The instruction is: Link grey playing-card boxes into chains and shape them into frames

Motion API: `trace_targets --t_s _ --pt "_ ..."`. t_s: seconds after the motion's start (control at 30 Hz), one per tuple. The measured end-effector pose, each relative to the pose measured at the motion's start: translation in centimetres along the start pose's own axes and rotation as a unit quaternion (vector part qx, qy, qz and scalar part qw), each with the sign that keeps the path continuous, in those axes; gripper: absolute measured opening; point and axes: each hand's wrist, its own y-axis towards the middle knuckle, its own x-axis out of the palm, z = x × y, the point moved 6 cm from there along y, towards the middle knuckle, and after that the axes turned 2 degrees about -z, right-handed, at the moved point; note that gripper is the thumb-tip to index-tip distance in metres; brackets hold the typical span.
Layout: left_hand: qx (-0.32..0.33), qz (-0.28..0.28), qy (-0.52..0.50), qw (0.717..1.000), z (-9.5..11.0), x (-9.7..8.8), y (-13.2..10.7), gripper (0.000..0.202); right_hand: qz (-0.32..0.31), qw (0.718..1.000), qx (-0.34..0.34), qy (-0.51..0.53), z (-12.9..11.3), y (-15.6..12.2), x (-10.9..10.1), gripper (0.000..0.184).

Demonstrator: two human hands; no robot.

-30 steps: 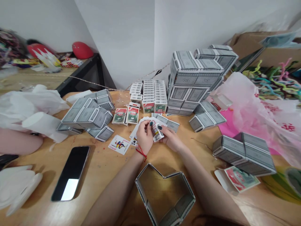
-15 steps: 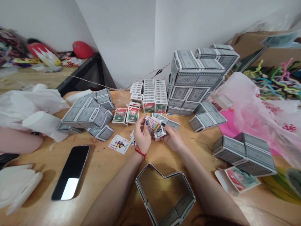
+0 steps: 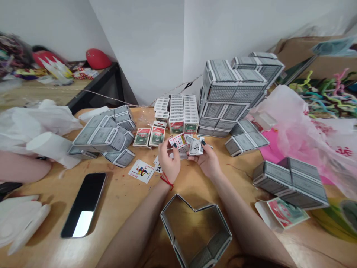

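Note:
My left hand [image 3: 169, 160], with a red cord round the wrist, pinches a playing card [image 3: 177, 141] printed in red and yellow. In my right hand [image 3: 208, 160] is a small stack of playing cards [image 3: 195, 147], its white face towards me. More grey-backed cards lie partly hidden behind both hands. A joker card [image 3: 141, 171] lies on the table to the left of my left wrist. Between my forearms stands a heart-shaped frame [image 3: 181, 243] made of folded cards.
Card packs [image 3: 176, 111] stand stacked at the back, with two green-and-red card boxes [image 3: 142, 137] beside them. Grey card-built blocks [image 3: 234, 83] rise on the right and more [image 3: 100, 132] sit left. A phone [image 3: 84, 204] lies at left; an opened card box [image 3: 287, 213] lies at right.
My hands have moved slightly apart. The card in my left hand has separated from the stack in my right hand, which has shifted right. The surrounding things have not moved.

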Motion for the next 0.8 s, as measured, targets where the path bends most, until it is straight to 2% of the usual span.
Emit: trace_targets --t_s 0.2,0.3,0.47,0.57,0.7,0.8 --pt "0.103 -0.078 0.043 0.991 2.1 0.6 -0.3 0.029 0.056 0.989 -0.118 -0.069 -1.2 -0.3 -0.8 0.022" --pt "0.138 -0.135 0.053 0.98 3.0 1.1 -0.6 0.032 0.084 0.976 -0.15 -0.131 -1.3 -0.5 -1.1 0.024" --pt "0.131 -0.249 0.041 0.959 3.3 2.2 -1.2 0.045 0.094 0.966 -0.162 -0.176 -1.4 -0.6 -1.1 0.025" --pt "0.126 -0.295 0.028 0.947 3.3 2.7 -1.4 0.054 0.113 0.963 -0.157 -0.188 -1.6 -0.7 -1.2 0.026" --pt "0.106 -0.321 0.025 0.941 2.9 3.1 -1.5 0.058 0.12 0.957 -0.152 -0.217 -1.7 -0.8 -1.2 0.026" --pt "0.09 -0.315 0.03 0.944 2.4 3.2 -1.4 0.06 0.094 0.957 -0.144 -0.232 -1.7 -0.7 -0.9 0.026"
